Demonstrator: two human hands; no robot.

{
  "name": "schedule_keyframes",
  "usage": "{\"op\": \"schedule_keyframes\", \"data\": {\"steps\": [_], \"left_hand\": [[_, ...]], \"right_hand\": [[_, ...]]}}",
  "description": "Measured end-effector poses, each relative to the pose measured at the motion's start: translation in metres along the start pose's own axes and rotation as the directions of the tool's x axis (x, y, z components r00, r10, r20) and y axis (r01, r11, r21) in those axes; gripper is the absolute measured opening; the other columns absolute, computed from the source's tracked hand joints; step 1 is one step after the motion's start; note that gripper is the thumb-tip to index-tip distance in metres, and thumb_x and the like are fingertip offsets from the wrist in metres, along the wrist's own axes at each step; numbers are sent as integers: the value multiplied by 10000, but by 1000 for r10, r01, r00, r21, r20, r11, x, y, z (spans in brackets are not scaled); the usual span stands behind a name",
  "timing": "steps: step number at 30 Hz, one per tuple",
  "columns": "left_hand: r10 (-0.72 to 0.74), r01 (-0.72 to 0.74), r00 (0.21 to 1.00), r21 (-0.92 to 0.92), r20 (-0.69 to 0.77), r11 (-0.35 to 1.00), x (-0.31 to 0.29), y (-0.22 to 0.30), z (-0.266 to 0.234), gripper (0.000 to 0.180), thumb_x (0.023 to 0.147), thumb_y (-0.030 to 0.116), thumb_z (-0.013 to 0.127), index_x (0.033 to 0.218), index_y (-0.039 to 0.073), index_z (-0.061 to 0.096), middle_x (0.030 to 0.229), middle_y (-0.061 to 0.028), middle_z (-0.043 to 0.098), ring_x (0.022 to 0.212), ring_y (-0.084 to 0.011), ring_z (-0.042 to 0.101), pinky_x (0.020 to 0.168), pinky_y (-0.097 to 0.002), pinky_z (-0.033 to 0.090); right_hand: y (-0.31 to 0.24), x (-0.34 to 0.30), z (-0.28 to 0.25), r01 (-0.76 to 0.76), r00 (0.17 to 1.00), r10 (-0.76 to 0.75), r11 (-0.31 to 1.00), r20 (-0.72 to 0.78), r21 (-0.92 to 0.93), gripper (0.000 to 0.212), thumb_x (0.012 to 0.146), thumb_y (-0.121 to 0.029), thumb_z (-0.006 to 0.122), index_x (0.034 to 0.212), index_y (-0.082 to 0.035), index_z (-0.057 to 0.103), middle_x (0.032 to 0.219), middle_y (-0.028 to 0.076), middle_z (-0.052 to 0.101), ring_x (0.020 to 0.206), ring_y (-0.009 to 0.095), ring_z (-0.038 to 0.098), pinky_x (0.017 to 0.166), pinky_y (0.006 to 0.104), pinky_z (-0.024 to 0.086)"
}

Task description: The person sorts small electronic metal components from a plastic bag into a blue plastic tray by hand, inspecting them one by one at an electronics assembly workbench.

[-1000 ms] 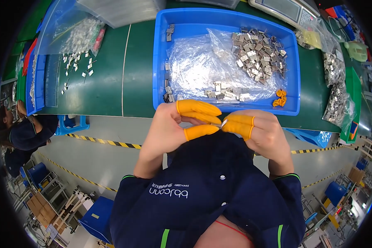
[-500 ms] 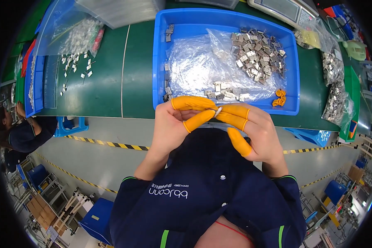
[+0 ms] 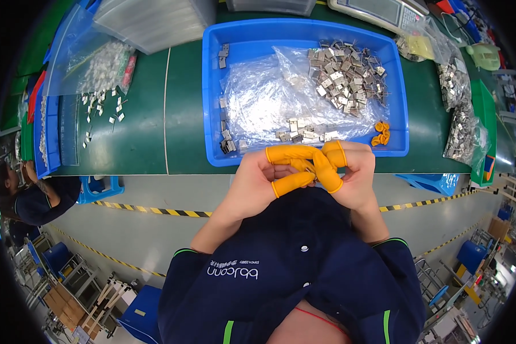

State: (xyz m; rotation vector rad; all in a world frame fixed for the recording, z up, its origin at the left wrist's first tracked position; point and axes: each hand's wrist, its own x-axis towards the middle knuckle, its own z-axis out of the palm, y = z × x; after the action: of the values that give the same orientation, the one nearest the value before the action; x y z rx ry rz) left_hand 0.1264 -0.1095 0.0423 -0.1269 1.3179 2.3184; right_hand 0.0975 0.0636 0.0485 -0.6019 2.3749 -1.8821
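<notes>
My left hand (image 3: 262, 180) and my right hand (image 3: 349, 174) meet just in front of the near edge of a blue tray (image 3: 208, 103). Orange-yellow finger cots cover several fingertips on both. Pinched between the fingertips is a small metal connector piece (image 3: 311, 170), mostly hidden by the cots. In the tray, a heap of silvery metal connector pieces (image 3: 346, 80) lies at the right, over clear plastic film (image 3: 258, 92). A smaller group of the pieces (image 3: 303, 131) rests close beyond my fingers, and a few more line the tray's left side.
Spare finger cots (image 3: 381, 133) lie in the tray's near right corner. Bags of metal parts (image 3: 461, 129) sit on the green table (image 3: 137, 132) at the right. Loose white parts (image 3: 117, 117) spill from a bag at the left. A scale (image 3: 378, 11) stands behind. Another person (image 3: 43, 198) works far left.
Both hands have shifted slightly right and nearer to me. The right thumb, apart before, now presses in against the other fingertips, covering most of the small piece. The head view has shifted slightly.
</notes>
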Motion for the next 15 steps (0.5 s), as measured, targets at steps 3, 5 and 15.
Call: {"op": "schedule_keyframes", "data": {"steps": [3,5,15], "left_hand": [[56,-51,998,241,-16,969,1,0,1,307,769,-4,635,1070,-20,577,990,-70,606,838,-118,597,764,-227,470],[108,-87,992,277,-59,957,2,-4,2,294,769,-4,634,1059,-14,587,975,-66,607,848,-118,592,767,-226,468],[351,-274,923,368,-161,889,8,-6,15,384,753,-66,623,1125,-15,541,973,-114,601,897,-172,595,813,-269,482]], "right_hand": [[5,2,-3,25,999,-25,999,28,26,130,760,-57,638,673,17,576,591,90,536,496,206,506,467,284,386],[4,4,0,17,998,-13,998,62,-68,125,801,-74,599,723,20,568,632,91,523,544,218,503,500,293,388],[14,6,5,-192,977,213,805,29,562,170,770,-85,656,884,0,562,844,62,550,772,143,571,687,228,458]]}}
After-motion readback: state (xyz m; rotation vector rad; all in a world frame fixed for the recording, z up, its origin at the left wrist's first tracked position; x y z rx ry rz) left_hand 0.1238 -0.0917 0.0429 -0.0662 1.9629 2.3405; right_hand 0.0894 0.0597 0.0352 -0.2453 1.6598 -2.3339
